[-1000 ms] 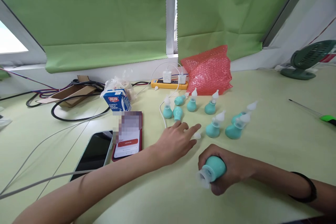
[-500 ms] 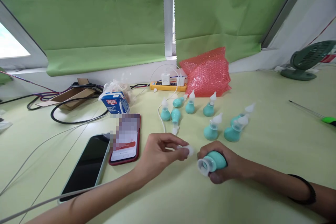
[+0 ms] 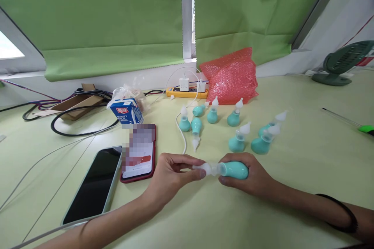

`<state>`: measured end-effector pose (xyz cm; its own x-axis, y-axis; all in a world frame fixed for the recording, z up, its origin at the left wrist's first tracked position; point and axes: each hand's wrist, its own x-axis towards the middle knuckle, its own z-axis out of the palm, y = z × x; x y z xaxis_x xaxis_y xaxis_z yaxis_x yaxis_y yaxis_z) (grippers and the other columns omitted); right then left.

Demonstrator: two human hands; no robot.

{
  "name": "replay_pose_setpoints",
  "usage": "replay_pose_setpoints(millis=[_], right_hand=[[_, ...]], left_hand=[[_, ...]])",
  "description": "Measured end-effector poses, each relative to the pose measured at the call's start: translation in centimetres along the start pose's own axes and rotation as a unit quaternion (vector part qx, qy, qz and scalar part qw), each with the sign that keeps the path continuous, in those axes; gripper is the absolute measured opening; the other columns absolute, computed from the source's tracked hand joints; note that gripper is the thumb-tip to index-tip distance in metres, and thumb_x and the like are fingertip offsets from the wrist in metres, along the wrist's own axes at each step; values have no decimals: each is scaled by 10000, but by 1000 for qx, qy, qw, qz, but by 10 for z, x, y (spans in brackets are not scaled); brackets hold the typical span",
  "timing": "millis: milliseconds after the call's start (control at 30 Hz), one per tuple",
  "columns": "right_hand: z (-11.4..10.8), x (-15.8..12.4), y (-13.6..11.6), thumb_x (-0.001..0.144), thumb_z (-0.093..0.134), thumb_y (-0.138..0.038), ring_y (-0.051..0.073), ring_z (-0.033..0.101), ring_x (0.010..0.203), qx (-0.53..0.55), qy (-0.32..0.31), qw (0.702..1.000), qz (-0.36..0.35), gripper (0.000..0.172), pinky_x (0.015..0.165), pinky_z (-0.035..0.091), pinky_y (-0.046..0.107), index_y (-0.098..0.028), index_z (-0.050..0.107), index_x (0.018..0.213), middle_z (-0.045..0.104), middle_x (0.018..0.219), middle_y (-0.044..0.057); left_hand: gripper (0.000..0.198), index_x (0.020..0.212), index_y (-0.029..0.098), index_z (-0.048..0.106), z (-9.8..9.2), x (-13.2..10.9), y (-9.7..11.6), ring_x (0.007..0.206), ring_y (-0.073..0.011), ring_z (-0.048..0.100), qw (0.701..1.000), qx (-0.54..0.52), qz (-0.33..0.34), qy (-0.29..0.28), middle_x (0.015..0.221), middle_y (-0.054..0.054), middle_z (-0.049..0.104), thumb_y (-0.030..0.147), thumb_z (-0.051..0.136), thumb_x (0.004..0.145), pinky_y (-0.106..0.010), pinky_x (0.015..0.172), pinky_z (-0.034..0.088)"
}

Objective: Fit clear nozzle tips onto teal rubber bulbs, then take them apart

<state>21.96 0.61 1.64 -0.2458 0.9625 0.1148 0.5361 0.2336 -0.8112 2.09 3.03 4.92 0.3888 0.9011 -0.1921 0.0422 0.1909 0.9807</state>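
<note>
My right hand is wrapped round the teal bulb of a nasal aspirator, lying sideways with its clear collar facing left. Between the thumb and fingers of my left hand is a white soft nozzle tip, its wide end meeting the collar. Whether it is seated on the collar I cannot tell. Beyond my hands stand several like aspirators with white tips, among them one at the right and one nearer the middle. Another lies with its tip towards me.
Left of my hands lie a red-cased phone and a black-screened phone. Behind them are a blue milk carton and a cardboard box amid cables. Further back are a yellow power strip, red bubble wrap, a screwdriver and a fan.
My right hand has turned the bulb so its collar points left instead of towards me. The nozzle tip in my left hand has come up against the collar.
</note>
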Motion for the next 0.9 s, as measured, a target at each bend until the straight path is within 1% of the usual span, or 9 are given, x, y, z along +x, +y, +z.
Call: replay_pose_setpoints(millis=[133, 267, 400, 467, 600, 733, 800, 833, 900], right_hand=[[3, -4, -1, 698, 578, -327, 130, 534, 584, -37, 15, 998, -38, 163, 543, 408, 239, -164, 576, 703, 597, 641, 16], [5, -7, -3, 706, 569, -294, 109, 513, 541, -46, 28, 997, -62, 131, 540, 404, 230, -164, 561, 701, 587, 614, 5], [7, -9, -2, 717, 560, -302, 103, 495, 515, -74, 40, 993, -78, 133, 524, 393, 226, -172, 549, 692, 576, 586, -3], [8, -10, -1, 722, 556, -306, 105, 499, 516, -88, 47, 991, -86, 134, 515, 388, 224, -176, 546, 691, 581, 591, -1], [8, -11, 0, 718, 560, -327, 119, 529, 548, -95, 53, 990, -92, 153, 495, 383, 216, -177, 550, 685, 602, 620, 11], [6, -9, -1, 721, 559, -328, 118, 536, 571, -86, 22, 992, -89, 157, 528, 401, 212, -173, 556, 697, 606, 645, 15], [8, -11, -4, 728, 545, -312, 106, 514, 535, -84, -1, 992, -91, 146, 512, 395, 205, -171, 550, 689, 583, 608, 5], [9, -13, -6, 724, 545, -298, 98, 498, 510, -83, -29, 992, -96, 135, 493, 388, 199, -171, 542, 678, 566, 585, -2], [15, -17, -13, 694, 560, -262, 86, 471, 476, -83, -88, 986, -118, 107, 467, 378, 188, -173, 521, 650, 538, 556, -16]], left_hand=[[177, 719, 147, 707, 0, 0, -1, 647, -157, 643, 1000, 16, -5, 11, 709, -45, 704, 222, 728, 561, -215, 613, 520], [170, 710, 149, 713, 1, -2, 0, 654, -173, 648, 998, 56, 14, 8, 725, -48, 705, 213, 730, 553, -202, 579, 520], [133, 685, 161, 717, 3, -5, -1, 644, -179, 649, 994, 89, 46, 40, 713, -37, 705, 205, 723, 560, -187, 521, 510], [129, 678, 164, 717, 4, -5, -3, 658, -182, 652, 995, 80, 48, 40, 711, -34, 705, 194, 727, 553, -185, 533, 515], [128, 665, 162, 714, 2, -3, -6, 698, -190, 657, 999, 31, 35, 12, 708, -33, 704, 172, 735, 538, -196, 605, 532], [108, 631, 154, 709, 0, -2, -8, 735, -201, 656, 1000, 2, 20, -20, 698, -35, 704, 153, 738, 527, -210, 646, 537], [108, 637, 147, 709, 2, -2, -7, 742, -200, 655, 999, 4, 18, -30, 713, -42, 705, 146, 734, 532, -214, 657, 535], [111, 649, 143, 710, 4, -2, -6, 727, -195, 656, 999, 6, 15, -41, 718, -46, 705, 147, 728, 540, -217, 651, 535], [115, 675, 129, 712, 10, -3, -2, 643, -181, 655, 997, 13, 7, -82, 681, -56, 702, 160, 713, 564, -221, 596, 535]])
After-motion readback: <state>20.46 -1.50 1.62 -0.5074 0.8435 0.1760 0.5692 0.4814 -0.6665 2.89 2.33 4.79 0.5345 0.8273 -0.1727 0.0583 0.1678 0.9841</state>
